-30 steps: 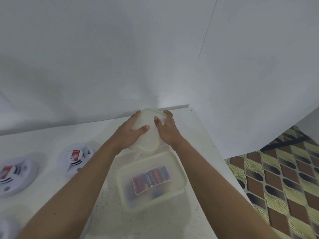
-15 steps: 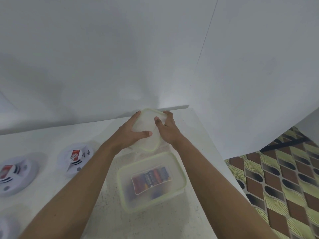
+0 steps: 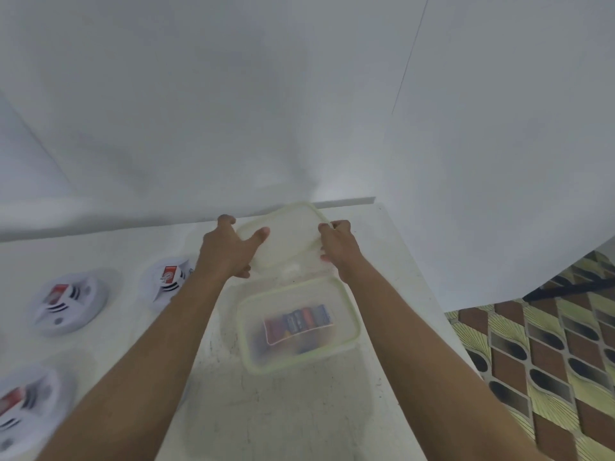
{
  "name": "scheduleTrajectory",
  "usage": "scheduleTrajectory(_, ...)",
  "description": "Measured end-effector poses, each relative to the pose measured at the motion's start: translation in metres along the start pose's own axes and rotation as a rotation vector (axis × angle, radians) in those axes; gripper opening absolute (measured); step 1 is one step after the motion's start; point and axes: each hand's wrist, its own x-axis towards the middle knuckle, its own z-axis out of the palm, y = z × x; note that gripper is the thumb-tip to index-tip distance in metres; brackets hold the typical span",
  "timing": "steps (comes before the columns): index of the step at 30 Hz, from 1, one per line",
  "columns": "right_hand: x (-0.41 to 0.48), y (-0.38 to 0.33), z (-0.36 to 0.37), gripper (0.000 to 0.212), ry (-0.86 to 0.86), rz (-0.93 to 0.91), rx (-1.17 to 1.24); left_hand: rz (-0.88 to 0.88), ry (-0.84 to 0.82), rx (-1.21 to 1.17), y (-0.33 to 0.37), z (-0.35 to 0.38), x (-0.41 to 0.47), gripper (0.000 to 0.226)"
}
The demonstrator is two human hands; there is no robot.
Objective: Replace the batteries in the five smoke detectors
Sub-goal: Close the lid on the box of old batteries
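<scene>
Hands spread since a sec ago: L hand (image 3: 229, 252) & R hand (image 3: 337, 249) now grip opposite edges of lid (image 3: 286, 241), at back-right corner of worktop (image 3: 266, 410). Battery pack (image 3: 298, 322) lies exposed in open tub (image 3: 248, 357) by right edge, so prob. ready to pick; smoke detectors (image 3: 70, 306) untouched.

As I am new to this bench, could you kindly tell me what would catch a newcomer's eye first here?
Both hands stand out first: the left hand and right hand grip a green-rimmed translucent lid at the far end of the table. Just nearer sits a clear box holding coloured batteries, and three white smoke detectors lie to the left.
</scene>
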Motion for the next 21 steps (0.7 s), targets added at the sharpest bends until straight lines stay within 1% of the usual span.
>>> scheduleTrajectory(3,-0.009,0.008,-0.004,0.024,0.001,0.001,0.007,-0.024,0.014,-0.106,-0.008,-0.005,-0.010,0.079)
scheduleTrajectory(5,-0.015,0.014,-0.007,0.027,-0.006,-0.006,0.015,-0.028,0.027,-0.157,-0.014,-0.006,-0.019,0.081)
scheduleTrajectory(8,-0.025,0.020,-0.011,0.031,-0.038,-0.018,0.032,-0.007,0.038,-0.194,-0.022,-0.006,-0.030,0.075)
scheduleTrajectory(13,-0.038,0.025,-0.015,0.028,-0.075,-0.062,-0.030,0.001,0.040,-0.197,-0.027,-0.010,-0.043,0.066)
scheduleTrajectory(18,-0.041,0.025,-0.016,0.033,-0.097,-0.113,-0.084,-0.003,0.066,-0.185,-0.034,-0.009,-0.051,0.069)
scheduleTrajectory(21,-0.045,0.024,-0.019,0.036,-0.114,-0.104,-0.095,0.020,0.090,-0.171,-0.036,-0.009,-0.055,0.074)
